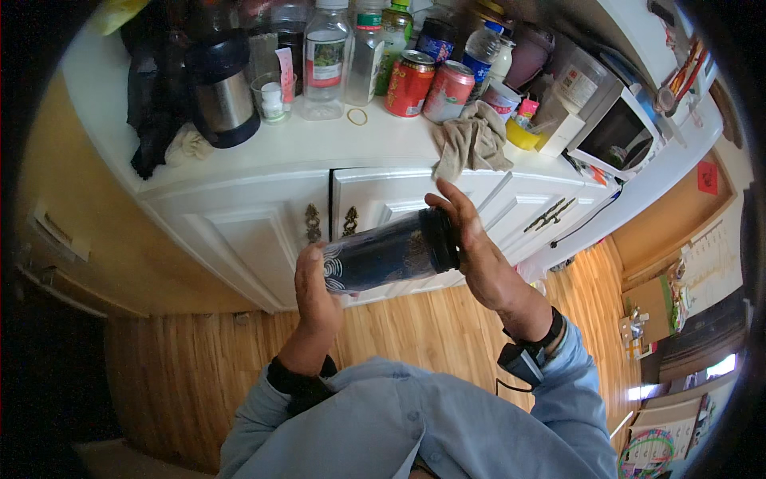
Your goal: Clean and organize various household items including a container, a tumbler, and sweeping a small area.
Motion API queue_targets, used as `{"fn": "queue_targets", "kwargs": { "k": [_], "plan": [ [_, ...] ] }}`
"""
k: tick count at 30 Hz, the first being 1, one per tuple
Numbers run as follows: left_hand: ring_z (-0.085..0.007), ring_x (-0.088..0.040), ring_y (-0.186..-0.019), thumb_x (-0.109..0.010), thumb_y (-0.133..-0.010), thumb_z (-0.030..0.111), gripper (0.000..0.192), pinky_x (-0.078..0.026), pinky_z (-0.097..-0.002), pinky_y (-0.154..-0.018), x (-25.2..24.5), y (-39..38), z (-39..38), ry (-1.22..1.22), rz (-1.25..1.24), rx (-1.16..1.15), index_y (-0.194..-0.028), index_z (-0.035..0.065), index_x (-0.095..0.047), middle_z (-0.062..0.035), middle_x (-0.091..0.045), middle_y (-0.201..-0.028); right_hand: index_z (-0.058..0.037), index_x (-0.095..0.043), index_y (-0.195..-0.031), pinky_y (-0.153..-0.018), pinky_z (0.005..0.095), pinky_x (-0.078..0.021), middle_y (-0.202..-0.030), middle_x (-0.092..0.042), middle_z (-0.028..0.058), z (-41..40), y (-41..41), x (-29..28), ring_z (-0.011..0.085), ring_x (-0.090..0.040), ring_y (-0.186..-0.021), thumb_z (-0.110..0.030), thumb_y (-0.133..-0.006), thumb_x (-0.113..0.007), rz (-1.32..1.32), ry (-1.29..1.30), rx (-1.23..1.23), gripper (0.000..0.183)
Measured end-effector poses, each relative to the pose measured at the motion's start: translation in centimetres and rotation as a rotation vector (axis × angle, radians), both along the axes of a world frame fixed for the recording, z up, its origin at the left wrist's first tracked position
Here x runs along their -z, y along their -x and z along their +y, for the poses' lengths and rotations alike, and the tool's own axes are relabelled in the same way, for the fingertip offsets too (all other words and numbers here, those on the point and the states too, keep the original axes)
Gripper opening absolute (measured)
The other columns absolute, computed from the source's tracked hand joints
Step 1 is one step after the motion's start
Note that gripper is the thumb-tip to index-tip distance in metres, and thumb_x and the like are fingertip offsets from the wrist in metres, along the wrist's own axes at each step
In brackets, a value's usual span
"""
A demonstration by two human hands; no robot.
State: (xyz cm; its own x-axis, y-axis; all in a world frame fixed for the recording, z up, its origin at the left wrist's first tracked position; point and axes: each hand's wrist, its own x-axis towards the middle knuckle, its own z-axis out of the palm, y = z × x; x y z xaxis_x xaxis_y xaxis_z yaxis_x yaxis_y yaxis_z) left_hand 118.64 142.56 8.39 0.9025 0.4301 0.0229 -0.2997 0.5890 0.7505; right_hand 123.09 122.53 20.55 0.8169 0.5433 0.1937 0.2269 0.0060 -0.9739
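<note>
A dark blue tumbler [374,254] with a white wave pattern near its base lies sideways in the air before me. My left hand [316,287] grips its base end, the thumb on the near side and most fingers hidden behind. At the other end is a black screw lid [440,239]. My right hand [479,251] presses its palm against that lid, fingers pointing up and not wrapped around it. Beyond the tumbler a crumpled beige cloth [470,141] hangs slightly over the edge of the white cabinet top [287,146].
Along the cabinet top stand a steel and dark blue thermos [224,93], a clear plastic bottle [326,66], a red can [409,84], a pink can [449,90] and several other bottles. A rubber band [357,117] lies in front. White cabinet doors [245,230] face me above the wooden floor [395,323].
</note>
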Motion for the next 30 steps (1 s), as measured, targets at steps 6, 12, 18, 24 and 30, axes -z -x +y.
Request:
{"fn": "queue_targets", "kwargs": {
  "k": [6,12,18,24,30],
  "plan": [
    [-0.0188,-0.062,-0.060,-0.032,-0.095,0.052,0.053,-0.046,-0.0306,-0.045,-0.8,0.1,1.3,0.128,0.294,0.536,-0.102,0.0068,-0.059,-0.0076,-0.065,-0.078,0.0017,-0.024,-0.141,-0.108,0.0475,-0.0239,-0.139,-0.033,0.0259,-1.3,-1.5,0.3,0.0393,-0.032,-0.130,-0.067,-0.079,-0.051,-0.852,0.365,-0.048,0.096],
    [-0.0211,-0.060,-0.054,-0.037,-0.094,0.052,0.054,-0.041,-0.0314,-0.043,-0.6,0.5,1.3,0.216,0.352,0.618,-0.105,0.0038,-0.058,-0.0099,-0.065,-0.076,-0.0019,-0.049,-0.126,-0.092,0.0460,-0.0419,-0.126,-0.045,0.0259,-0.1,-1.1,-0.1,0.0410,-0.049,-0.112,-0.053,-0.081,-0.060,-1.099,0.280,-0.236,0.068],
    [-0.0210,-0.063,-0.069,-0.038,-0.094,0.049,0.053,-0.048,-0.0289,-0.050,-2.0,0.9,0.3,0.286,0.245,0.299,-0.109,0.0026,-0.057,-0.0093,-0.065,-0.090,-0.0022,-0.045,-0.127,-0.091,0.0410,-0.0430,-0.119,-0.047,0.0217,2.3,-0.2,0.7,0.0369,-0.050,-0.108,-0.029,-0.085,-0.056,-0.855,0.271,0.033,0.051],
    [-0.0180,-0.060,-0.059,-0.034,-0.093,0.052,0.049,-0.043,-0.0293,-0.042,-1.4,0.2,0.9,0.259,0.378,0.306,-0.100,0.0095,-0.057,-0.0065,-0.064,-0.081,-0.0032,-0.035,-0.136,-0.101,0.0406,-0.0362,-0.132,-0.039,0.0202,1.0,-1.3,-0.6,0.0350,-0.041,-0.122,-0.032,-0.082,-0.064,-0.776,0.280,-0.064,0.067],
    [-0.0218,-0.062,-0.068,-0.040,-0.090,0.055,0.052,-0.049,-0.0328,-0.047,1.3,0.5,2.4,0.564,0.153,0.901,-0.108,0.0098,-0.057,-0.0094,-0.064,-0.092,-0.0072,-0.007,-0.146,-0.110,0.0428,-0.0240,-0.148,-0.019,0.0163,1.5,-1.0,0.9,0.0293,-0.023,-0.137,-0.036,-0.066,-0.083,-0.353,-0.227,-0.278,0.115]
  ]
}}
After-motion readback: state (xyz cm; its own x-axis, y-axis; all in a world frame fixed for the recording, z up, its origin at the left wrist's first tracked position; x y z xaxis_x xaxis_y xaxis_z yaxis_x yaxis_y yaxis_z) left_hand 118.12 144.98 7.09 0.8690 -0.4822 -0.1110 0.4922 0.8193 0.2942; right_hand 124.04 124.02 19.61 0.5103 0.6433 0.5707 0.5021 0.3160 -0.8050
